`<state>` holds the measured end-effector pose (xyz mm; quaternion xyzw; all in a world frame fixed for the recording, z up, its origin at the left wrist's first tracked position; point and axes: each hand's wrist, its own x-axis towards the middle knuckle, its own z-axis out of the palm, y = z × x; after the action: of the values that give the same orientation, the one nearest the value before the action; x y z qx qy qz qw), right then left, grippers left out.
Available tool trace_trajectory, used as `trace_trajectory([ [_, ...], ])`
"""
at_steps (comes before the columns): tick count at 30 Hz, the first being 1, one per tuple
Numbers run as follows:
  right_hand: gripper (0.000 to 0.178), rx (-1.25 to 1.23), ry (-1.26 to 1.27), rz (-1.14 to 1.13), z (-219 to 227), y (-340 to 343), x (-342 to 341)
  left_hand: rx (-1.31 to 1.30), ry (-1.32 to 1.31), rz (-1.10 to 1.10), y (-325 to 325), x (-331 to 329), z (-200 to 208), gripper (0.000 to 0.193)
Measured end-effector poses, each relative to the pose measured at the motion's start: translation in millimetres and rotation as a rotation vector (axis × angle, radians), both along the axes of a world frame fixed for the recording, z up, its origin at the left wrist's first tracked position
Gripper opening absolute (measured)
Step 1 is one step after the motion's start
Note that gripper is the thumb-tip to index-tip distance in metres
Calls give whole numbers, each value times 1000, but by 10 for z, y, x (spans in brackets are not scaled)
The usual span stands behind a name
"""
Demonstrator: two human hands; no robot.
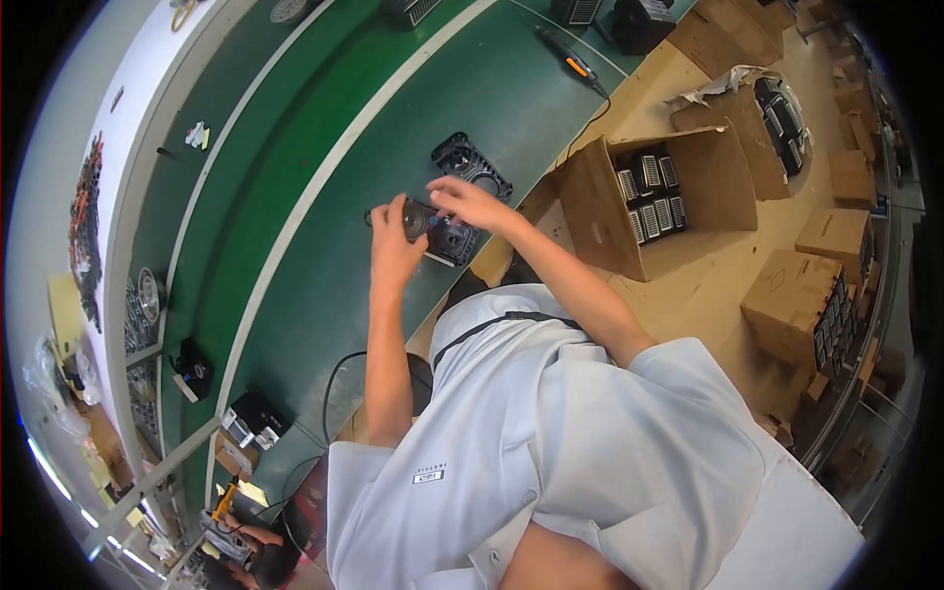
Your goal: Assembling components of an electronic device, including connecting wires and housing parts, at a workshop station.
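Observation:
My left hand (395,248) is closed on a round, dark part that looks like a small speaker (416,220), with fingers over its far side. Just to its right, my right hand (474,206) hovers with fingers apart, the fingertips near the speaker's edge. Something small and blue shows between the hands, too small to name. Below them a black plastic housing (452,241) lies on the green bench (339,285), partly covered by the hands and the speaker. Another black housing (474,165) with a round opening sits just beyond my right hand.
An orange and black electric screwdriver (570,59) with a cord lies at the far end of the bench. Right of the bench, an open cardboard box (693,187) holds several black units with pale grilles. More cartons (796,305) stand beyond. Another person (265,560) is at the lower left.

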<state>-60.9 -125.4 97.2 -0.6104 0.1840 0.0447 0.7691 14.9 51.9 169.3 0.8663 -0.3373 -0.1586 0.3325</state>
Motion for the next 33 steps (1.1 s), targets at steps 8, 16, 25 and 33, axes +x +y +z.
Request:
trace_trajectory([
  [8,51,353,61,-62,56,-150,-31,-214,-111,-115,-417,-238,-204,78],
  [16,42,854,108,-190,-190,-246,-255,-264,3,-31,-454,-369,-551,77],
  [25,37,-241,13,-228,-26,-210,-287,-252,-83,-53,-470,-267,-468,62],
  [33,86,-900,-97,369,441,-535,-206,-213,-215,-135,-676,-182,-584,52],
])
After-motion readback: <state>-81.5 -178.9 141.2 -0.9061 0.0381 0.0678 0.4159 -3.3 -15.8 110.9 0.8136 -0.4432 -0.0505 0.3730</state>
